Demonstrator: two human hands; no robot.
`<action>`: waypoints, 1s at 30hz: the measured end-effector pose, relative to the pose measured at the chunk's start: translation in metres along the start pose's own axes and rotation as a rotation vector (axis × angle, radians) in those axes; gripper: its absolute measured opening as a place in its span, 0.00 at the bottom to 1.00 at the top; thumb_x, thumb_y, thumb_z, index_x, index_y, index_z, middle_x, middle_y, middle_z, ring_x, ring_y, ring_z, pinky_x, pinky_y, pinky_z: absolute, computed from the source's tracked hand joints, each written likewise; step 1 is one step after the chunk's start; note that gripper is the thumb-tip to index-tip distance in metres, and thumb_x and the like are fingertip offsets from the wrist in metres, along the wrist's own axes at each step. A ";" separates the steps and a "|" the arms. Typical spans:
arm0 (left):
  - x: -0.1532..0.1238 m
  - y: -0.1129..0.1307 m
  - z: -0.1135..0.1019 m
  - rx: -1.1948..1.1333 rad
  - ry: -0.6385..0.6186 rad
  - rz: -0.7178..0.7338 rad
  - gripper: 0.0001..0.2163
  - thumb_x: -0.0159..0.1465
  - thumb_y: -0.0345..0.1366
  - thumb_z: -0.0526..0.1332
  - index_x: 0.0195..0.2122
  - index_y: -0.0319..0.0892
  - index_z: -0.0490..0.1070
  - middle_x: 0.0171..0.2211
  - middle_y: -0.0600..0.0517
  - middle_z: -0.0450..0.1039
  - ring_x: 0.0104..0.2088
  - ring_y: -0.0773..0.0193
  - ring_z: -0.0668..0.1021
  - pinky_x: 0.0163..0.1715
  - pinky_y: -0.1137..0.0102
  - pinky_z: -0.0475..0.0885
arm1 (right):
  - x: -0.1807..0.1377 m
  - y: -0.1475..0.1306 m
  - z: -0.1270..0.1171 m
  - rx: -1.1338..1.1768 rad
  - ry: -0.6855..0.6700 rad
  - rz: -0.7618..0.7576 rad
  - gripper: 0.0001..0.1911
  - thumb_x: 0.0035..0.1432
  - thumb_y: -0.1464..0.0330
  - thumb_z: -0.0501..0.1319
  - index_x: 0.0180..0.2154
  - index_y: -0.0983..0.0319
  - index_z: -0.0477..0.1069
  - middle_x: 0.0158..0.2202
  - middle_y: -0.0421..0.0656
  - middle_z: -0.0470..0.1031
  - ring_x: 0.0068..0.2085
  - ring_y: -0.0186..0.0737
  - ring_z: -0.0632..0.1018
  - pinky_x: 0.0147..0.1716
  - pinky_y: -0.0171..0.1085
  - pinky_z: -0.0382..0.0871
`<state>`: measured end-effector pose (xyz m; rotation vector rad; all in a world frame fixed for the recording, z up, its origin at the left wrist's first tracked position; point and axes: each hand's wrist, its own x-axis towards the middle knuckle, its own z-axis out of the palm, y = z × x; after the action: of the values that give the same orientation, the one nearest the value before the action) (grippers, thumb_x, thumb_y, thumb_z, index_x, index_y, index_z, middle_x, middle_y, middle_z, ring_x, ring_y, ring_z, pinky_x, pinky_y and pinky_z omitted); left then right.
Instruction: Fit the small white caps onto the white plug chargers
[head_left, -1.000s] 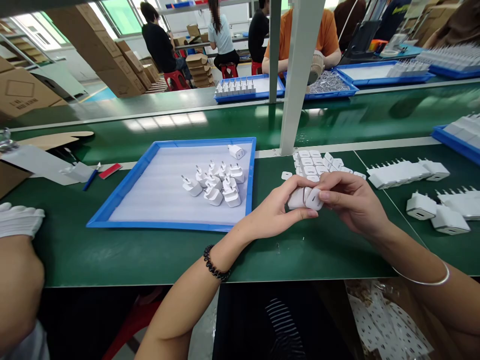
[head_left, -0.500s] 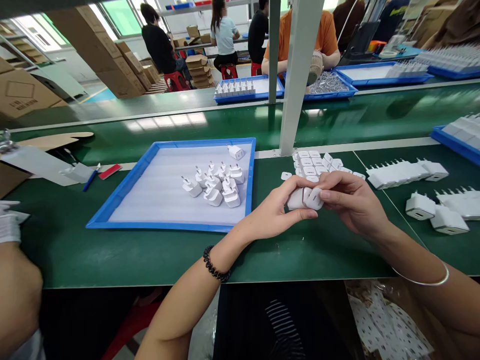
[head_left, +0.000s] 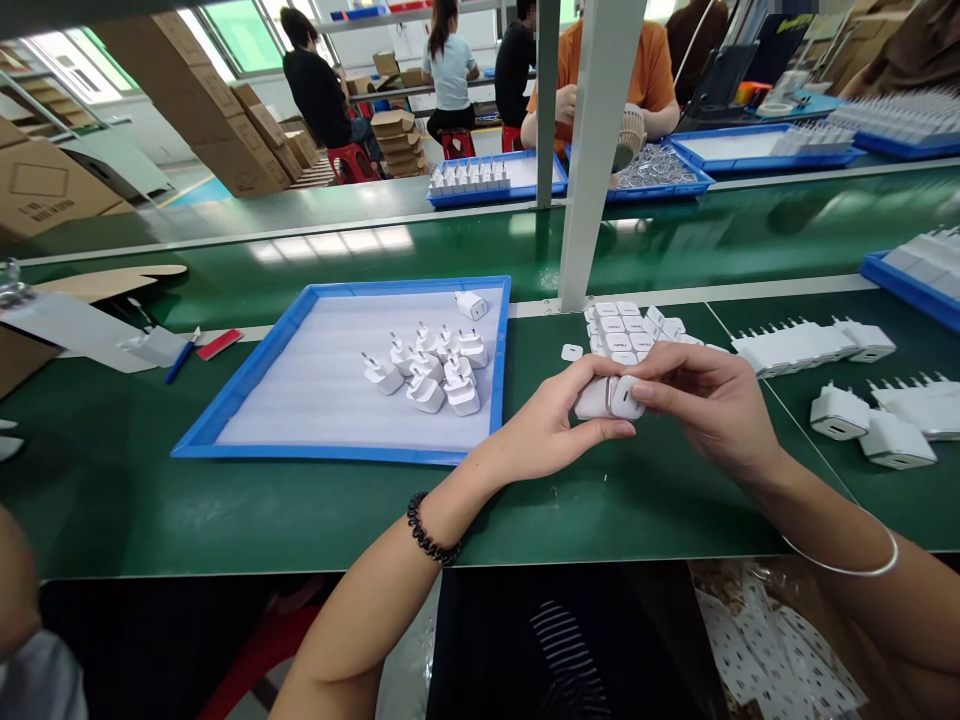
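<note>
My left hand (head_left: 551, 415) is closed around a white charger body (head_left: 592, 400), gripping it between thumb and fingers. In the pinch of my right hand (head_left: 709, 405) is a white end cap (head_left: 624, 398) with a slot in it, held against the open end of that body. The cap sits slightly tilted, and whether it is seated I cannot tell. Just beyond my hands lies a cluster of white end caps (head_left: 618, 325), partly hidden by my fingers. Left of my left wrist, several white plug chargers (head_left: 426, 385) lie in a blue-rimmed tray (head_left: 315, 452).
Rows of white chargers (head_left: 795, 350) stand on the green bench at right, with loose chargers (head_left: 898, 440) nearer. A grey post (head_left: 596, 150) rises behind the caps. A blue pen (head_left: 180, 362) and red piece (head_left: 220, 345) lie left. A neighbour's arm (head_left: 15, 590) shows lower left.
My right hand has turned the end cap slightly and brought it more squarely against the charger body. The neighbour's arm at left has drawn back toward the edge.
</note>
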<state>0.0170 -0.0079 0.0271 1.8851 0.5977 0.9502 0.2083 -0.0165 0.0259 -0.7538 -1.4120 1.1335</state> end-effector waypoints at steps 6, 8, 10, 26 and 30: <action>-0.001 0.000 0.001 0.056 0.007 0.003 0.15 0.63 0.37 0.66 0.49 0.43 0.67 0.47 0.49 0.74 0.46 0.60 0.76 0.46 0.68 0.71 | -0.001 -0.002 0.000 -0.025 0.035 0.023 0.06 0.52 0.73 0.72 0.32 0.56 0.81 0.29 0.39 0.77 0.29 0.33 0.75 0.29 0.33 0.71; -0.001 0.001 0.001 0.077 0.005 -0.004 0.15 0.63 0.37 0.66 0.49 0.43 0.67 0.47 0.49 0.74 0.46 0.60 0.76 0.46 0.68 0.71 | 0.000 -0.003 0.000 -0.001 0.028 0.066 0.08 0.51 0.72 0.73 0.33 0.56 0.80 0.26 0.37 0.75 0.27 0.32 0.74 0.27 0.32 0.70; -0.002 0.002 0.000 0.095 0.001 -0.003 0.15 0.63 0.37 0.66 0.49 0.43 0.67 0.47 0.49 0.74 0.45 0.60 0.76 0.45 0.68 0.71 | 0.001 -0.004 -0.001 0.031 0.011 0.111 0.10 0.51 0.72 0.74 0.36 0.56 0.78 0.24 0.36 0.72 0.27 0.31 0.73 0.26 0.31 0.68; -0.001 -0.001 0.002 0.148 -0.006 0.027 0.15 0.64 0.38 0.65 0.50 0.44 0.67 0.47 0.49 0.74 0.43 0.61 0.76 0.42 0.68 0.71 | 0.003 -0.007 -0.001 0.129 -0.048 0.224 0.16 0.53 0.72 0.72 0.43 0.56 0.74 0.23 0.34 0.68 0.27 0.32 0.70 0.29 0.32 0.66; -0.002 -0.001 0.003 0.162 -0.002 0.027 0.15 0.64 0.38 0.65 0.50 0.44 0.67 0.47 0.49 0.74 0.42 0.62 0.76 0.42 0.69 0.71 | 0.002 -0.006 -0.001 0.088 -0.044 0.186 0.16 0.54 0.71 0.71 0.44 0.55 0.74 0.24 0.34 0.68 0.27 0.33 0.69 0.28 0.33 0.65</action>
<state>0.0180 -0.0101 0.0252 2.0421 0.6667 0.9408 0.2098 -0.0163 0.0324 -0.8144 -1.3397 1.3539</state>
